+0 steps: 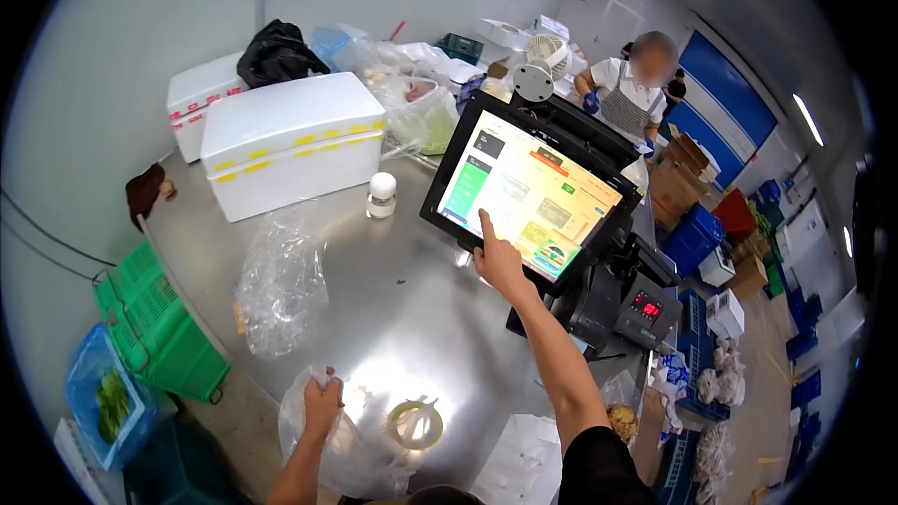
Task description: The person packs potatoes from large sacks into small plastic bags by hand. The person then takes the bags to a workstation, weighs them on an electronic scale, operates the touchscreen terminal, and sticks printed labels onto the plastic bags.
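My right hand stretches its index finger to the lit touchscreen, the fingertip at the lower left part of the display. Its other fingers curl in, and it holds nothing. My left hand is closed on a thin clear plastic bag at the near edge of the steel table. A yellow-rimmed ring, perhaps a tape roll, lies against the bag. Farther up lies a crumpled clear plastic bag. Near the screen stands a small white-capped bottle.
White foam boxes and filled plastic bags stand at the back. Right of the screen is a device with red digits. Green crates stand left of the table. A person in a striped apron is beyond the screen.
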A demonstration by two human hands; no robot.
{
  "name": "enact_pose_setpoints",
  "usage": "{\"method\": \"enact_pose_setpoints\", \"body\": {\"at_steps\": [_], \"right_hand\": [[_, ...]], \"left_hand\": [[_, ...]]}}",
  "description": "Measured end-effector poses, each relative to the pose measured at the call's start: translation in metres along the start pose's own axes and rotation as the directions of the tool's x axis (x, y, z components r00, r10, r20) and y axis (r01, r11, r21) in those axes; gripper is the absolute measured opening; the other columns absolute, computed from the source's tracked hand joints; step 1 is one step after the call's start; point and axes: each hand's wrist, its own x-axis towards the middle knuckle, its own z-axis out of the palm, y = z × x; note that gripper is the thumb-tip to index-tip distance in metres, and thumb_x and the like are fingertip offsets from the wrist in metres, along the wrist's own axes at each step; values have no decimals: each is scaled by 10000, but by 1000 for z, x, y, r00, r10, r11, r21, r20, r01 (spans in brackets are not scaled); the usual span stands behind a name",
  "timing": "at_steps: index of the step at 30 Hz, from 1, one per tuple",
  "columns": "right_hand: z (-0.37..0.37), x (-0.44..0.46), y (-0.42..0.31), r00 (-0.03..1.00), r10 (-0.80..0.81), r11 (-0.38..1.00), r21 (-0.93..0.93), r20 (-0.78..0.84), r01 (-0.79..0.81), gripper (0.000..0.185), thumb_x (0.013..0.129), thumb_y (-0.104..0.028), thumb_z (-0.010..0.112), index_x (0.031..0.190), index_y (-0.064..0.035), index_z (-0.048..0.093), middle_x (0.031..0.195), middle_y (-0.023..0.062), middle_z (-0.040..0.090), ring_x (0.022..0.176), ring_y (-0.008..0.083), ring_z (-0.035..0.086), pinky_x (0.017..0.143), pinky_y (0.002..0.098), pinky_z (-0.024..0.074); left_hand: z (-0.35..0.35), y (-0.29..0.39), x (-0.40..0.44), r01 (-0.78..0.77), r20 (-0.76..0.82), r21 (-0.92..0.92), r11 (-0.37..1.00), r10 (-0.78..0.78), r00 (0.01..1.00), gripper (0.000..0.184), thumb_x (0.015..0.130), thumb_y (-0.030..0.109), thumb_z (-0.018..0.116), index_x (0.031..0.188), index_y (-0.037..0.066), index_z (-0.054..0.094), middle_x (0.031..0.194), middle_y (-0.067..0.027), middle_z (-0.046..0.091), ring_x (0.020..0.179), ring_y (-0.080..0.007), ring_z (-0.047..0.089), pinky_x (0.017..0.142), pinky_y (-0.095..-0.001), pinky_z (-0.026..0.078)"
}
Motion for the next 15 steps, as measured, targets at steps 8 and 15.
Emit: {"method": "enact_pose_setpoints", "body": {"at_steps": [8,15], "right_hand": [[16,80,7,988,154,977,-145,-7,-154,771,750,-76,540,1412,-52,144,596,186,588,529,361,575,495,455,452],[33,109,27,978,210,961,-181,-22,-210,771,743,-67,543,1407,-43,152,600,201,585,538,377,571,518,474,460]], "left_hand": [[-35,-82,31,-535,453,843,60,458,765,309,833,154,522,1106,10,525,1000,-178,547,934,-312,511,829,-445,389],[-22,-67,29,-496,407,845,202,362,839,249,848,190,519,1018,8,531,913,-147,544,849,-285,510,761,-428,393]]}}
